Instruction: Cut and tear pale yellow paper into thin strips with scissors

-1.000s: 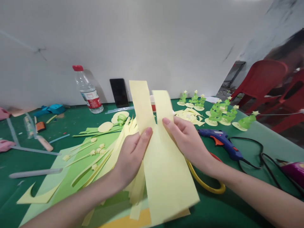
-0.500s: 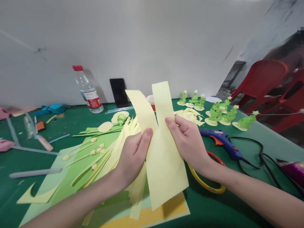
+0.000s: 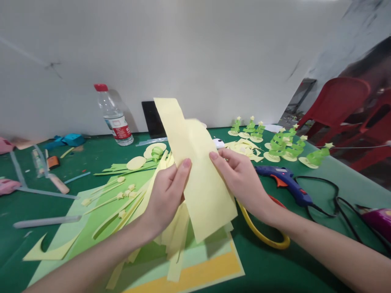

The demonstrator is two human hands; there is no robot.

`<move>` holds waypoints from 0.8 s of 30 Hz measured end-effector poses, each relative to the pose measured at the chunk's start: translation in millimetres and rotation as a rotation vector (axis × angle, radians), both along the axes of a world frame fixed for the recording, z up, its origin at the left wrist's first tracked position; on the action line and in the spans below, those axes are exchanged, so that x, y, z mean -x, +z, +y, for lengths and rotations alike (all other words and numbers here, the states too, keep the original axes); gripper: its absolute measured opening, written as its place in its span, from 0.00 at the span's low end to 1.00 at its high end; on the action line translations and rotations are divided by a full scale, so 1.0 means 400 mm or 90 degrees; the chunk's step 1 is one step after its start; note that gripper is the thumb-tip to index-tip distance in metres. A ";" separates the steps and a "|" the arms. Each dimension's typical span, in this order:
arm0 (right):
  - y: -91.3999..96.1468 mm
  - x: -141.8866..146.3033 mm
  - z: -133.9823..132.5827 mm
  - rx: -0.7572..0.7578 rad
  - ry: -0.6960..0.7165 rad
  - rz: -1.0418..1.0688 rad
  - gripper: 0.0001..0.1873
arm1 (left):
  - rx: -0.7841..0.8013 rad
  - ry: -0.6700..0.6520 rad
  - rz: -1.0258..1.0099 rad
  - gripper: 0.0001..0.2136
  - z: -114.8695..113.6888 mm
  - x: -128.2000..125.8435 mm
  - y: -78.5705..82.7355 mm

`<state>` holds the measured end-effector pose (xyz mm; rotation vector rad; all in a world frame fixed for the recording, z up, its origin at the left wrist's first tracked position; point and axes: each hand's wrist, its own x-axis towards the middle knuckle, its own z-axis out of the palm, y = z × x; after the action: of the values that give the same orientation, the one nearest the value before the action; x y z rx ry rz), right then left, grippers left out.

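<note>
A pale yellow paper sheet (image 3: 207,199), split lengthwise from its far end into two flaps, is held up between my hands. My left hand (image 3: 166,193) pinches its left edge, thumb on top. The right edge is pinched by my right hand (image 3: 242,183). The two flaps overlap at the far end, the left one reaching higher. Beneath my right wrist lies a yellow-and-red looped handle (image 3: 262,236), partly hidden. Thin pale yellow strips (image 3: 175,240) and green paper sheets (image 3: 88,228) lie below my left hand.
At the back stand a water bottle (image 3: 117,122) and a black phone (image 3: 151,120). Several small green spiral paper trees (image 3: 276,144) stand at the right, behind a blue glue gun (image 3: 287,183) with its black cord. A white stick (image 3: 45,221) lies left. A red chair (image 3: 336,101) is beyond.
The two flaps, spread apart before, now overlap, with the left flap raised and the right one bent lower. The sheet's near end has risen slightly. Both hands keep hold of it.
</note>
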<state>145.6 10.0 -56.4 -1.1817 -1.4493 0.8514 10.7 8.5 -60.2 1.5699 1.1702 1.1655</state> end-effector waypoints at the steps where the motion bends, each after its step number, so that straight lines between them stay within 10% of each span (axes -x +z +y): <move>1: 0.001 -0.002 0.001 0.000 -0.001 -0.011 0.14 | 0.010 -0.009 -0.007 0.16 0.001 0.002 -0.001; 24: -0.003 0.011 -0.012 -0.060 -0.091 -0.005 0.15 | -0.067 -0.071 -0.017 0.17 -0.024 -0.015 -0.019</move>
<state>141.2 5.2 -57.4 -1.2023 -1.3786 0.6741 16.7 -1.1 -67.7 1.6721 1.0048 1.1859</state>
